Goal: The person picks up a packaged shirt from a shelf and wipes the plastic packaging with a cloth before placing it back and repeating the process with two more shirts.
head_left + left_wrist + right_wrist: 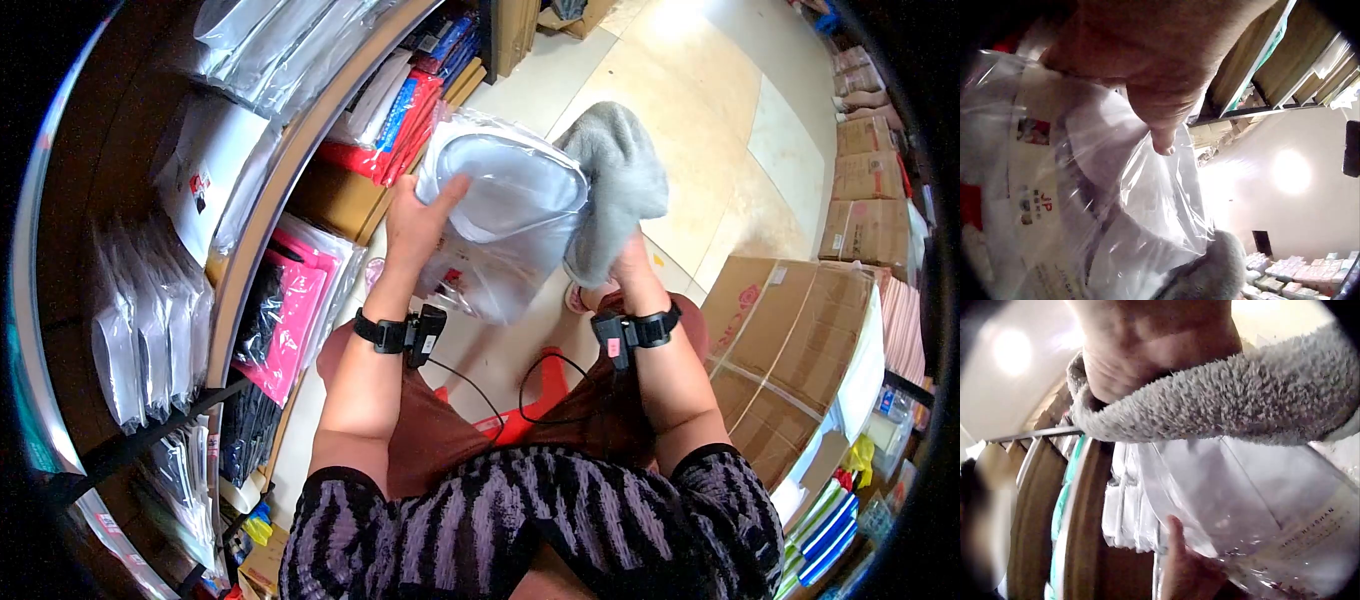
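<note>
Both your forearms are raised before you, wrists banded. Your left hand [415, 222] pinches the plastic packet [510, 215], thumb stretched across its front. Your right hand [628, 262], mostly hidden, seems to clutch the grey cloth [620, 175].

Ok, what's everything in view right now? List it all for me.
plastic bag: one, clear with a white insert, held up beside the shelves
cloth: one, grey and fluffy, at the bag's right edge
shelves: at least two levels, wooden, on the left, stacked with packets
pink packet: one, pink, lower shelf
cardboard boxes: several, brown, on the right
stool: one, red, between the person's knees
left hand: grips the bag's left edge
right hand: holds the cloth, fingers mostly hidden
</note>
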### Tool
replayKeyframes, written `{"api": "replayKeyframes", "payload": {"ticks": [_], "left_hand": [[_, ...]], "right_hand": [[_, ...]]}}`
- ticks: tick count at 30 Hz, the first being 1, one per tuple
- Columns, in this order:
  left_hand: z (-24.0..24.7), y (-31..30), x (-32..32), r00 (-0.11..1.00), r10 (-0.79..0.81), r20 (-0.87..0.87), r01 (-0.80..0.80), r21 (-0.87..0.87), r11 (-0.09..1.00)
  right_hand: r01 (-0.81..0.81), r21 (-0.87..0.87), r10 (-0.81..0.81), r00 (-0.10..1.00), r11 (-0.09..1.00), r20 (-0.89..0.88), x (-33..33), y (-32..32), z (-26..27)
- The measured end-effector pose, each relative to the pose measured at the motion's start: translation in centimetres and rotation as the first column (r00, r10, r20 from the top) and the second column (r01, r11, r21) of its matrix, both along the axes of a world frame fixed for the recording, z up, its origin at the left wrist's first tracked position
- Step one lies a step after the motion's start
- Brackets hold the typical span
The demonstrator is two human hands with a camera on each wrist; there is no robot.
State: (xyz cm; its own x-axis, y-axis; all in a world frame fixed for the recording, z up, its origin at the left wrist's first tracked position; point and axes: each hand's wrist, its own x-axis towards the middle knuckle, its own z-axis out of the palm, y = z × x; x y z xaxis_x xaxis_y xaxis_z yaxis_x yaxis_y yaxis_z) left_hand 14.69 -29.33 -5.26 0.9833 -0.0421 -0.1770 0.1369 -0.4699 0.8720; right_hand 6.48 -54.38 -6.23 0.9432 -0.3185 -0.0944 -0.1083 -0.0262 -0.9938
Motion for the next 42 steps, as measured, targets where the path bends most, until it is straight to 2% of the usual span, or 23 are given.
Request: {"api": "replayKeyframes", "payload": {"ticks": [1, 2, 3, 5, 6, 7, 8, 10, 14, 16, 19, 20, 21, 22, 23, 24, 25, 27, 31, 35, 38, 39, 42], "left_hand": [[1.9, -0.5, -0.6, 0.993, -0.075, -0.092, 0.071, -0.052, 0.996], [1.8, -0.6, -0.9, 0.987, -0.129, -0.099, 0.118, -0.11, 0.987], [1.4, -0.6, -1.1, 0.977, -0.184, -0.104, 0.165, -0.167, 0.972], [1.0, -0.6, -1.4, 0.946, -0.315, -0.075, 0.27, -0.354, 0.895], [1.6, -0.5, -1.4, 0.908, -0.384, -0.168, 0.293, -0.4, 0.868], [2.3, -0.2, -1.4, 0.856, -0.45, -0.255, 0.309, -0.447, 0.84], [3.1, 0.1, -1.5, 0.79, -0.513, -0.336, 0.316, -0.493, 0.81], [3.4, -0.3, -2.1, 0.784, -0.489, -0.383, 0.239, -0.541, 0.806], [1.6, -0.3, -2.1, 0.777, -0.507, -0.372, 0.177, -0.645, 0.744], [1.2, 0.0, -1.7, 0.785, -0.503, -0.362, 0.168, -0.658, 0.734], [0.9, 0.3, -1.5, 0.853, -0.415, -0.316, 0.095, -0.688, 0.719], [0.9, 0.2, -1.4, 0.872, -0.381, -0.309, 0.06, -0.704, 0.707], [1.2, 0.0, -1.4, 0.888, -0.347, -0.302, 0.025, -0.72, 0.693], [1.5, -0.3, -1.5, 0.882, -0.354, -0.313, 0.018, -0.726, 0.687], [1.7, -0.7, -1.7, 0.875, -0.36, -0.323, 0.01, -0.732, 0.681], [1.9, -1.1, -2.0, 0.868, -0.368, -0.335, 0.002, -0.738, 0.675], [1.4, -1.6, -2.3, 0.863, -0.406, -0.3, 0.074, -0.72, 0.69], [0.1, -2.6, -2.9, 0.839, -0.49, -0.236, 0.224, -0.671, 0.707], [-0.8, -3.9, -3.5, 0.903, -0.35, -0.248, 0.028, -0.78, 0.625], [-0.5, -2.9, -1.7, 0.9, -0.306, -0.311, -0.122, -0.853, 0.507], [1.8, -2.0, -1.5, 0.868, -0.297, -0.397, -0.245, -0.865, 0.438], [1.7, -2.0, -1.5, 0.835, -0.34, -0.433, -0.321, -0.884, 0.339], [0.5, -1.0, -0.1, 0.853, -0.275, -0.444, -0.354, -0.879, 0.321]], "right_hand": [[-0.001, -0.488, 0.028, 0.998, 0.873, 0.049, 0.1, -0.4, -1.3], [0.029, -0.852, 0.074, 0.994, 0.523, 0.079, 0.1, -1.0, -2.4], [0.102, -0.487, -0.111, 0.994, 0.867, 0.011, 0.2, -0.1, -0.3], [0.145, -0.38, -0.14, 0.989, 0.914, 0.04, 0.6, -0.4, 2.0], [0.164, -0.324, -0.154, 0.987, 0.932, 0.055, 0.9, -0.6, 2.4], [0.185, -0.468, -0.121, 0.979, 0.864, 0.163, 1.2, -1.4, 0.7], [0.184, -0.466, -0.132, 0.981, 0.866, 0.142, 1.0, -1.7, 0.1], [0.181, -0.46, -0.152, 0.983, 0.869, 0.1, 0.9, -1.5, 0.9], [0.286, -0.018, -0.285, 0.958, 0.958, 0.021, 1.3, -1.1, 1.0], [0.385, 0.276, -0.364, 0.923, 0.881, -0.125, 1.8, -1.1, 0.8], [0.445, 0.499, -0.509, 0.861, 0.744, -0.009, 1.7, -1.1, 1.7], [0.391, 0.234, -0.429, 0.893, 0.89, 0.138, 1.5, -1.5, 1.5], [0.331, -0.064, -0.306, 0.918, 0.941, 0.253, 1.3, -2.0, 1.4], [0.271, -0.361, -0.152, 0.934, 0.892, 0.324, 1.1, -2.3, 1.1], [0.194, -0.497, -0.076, 0.966, 0.846, 0.248, 0.6, -2.1, 0.7], [0.182, -0.752, 0.009, 0.97, 0.633, 0.241, 0.7, -1.5, -0.5], [0.134, -0.672, 0.003, 0.98, 0.728, 0.199, 0.8, 0.2, 0.2], [0.025, -0.603, 0.084, 0.985, 0.797, 0.152, 1.1, 3.3, -0.1], [-0.136, -0.765, 0.374, 0.916, 0.63, 0.145, 0.6, 6.0, -1.4], [-0.214, -0.904, 0.654, 0.751, 0.369, 0.089, -1.2, 7.0, -1.7], [-0.312, -0.881, 0.675, 0.738, 0.355, 0.01, -2.7, 8.4, 0.6], [-0.215, -0.895, 0.683, 0.719, 0.39, 0.125, -2.9, 8.7, 0.3], [-0.174, -0.903, 0.625, 0.771, 0.393, 0.123, -2.7, 8.9, 0.4]]}}
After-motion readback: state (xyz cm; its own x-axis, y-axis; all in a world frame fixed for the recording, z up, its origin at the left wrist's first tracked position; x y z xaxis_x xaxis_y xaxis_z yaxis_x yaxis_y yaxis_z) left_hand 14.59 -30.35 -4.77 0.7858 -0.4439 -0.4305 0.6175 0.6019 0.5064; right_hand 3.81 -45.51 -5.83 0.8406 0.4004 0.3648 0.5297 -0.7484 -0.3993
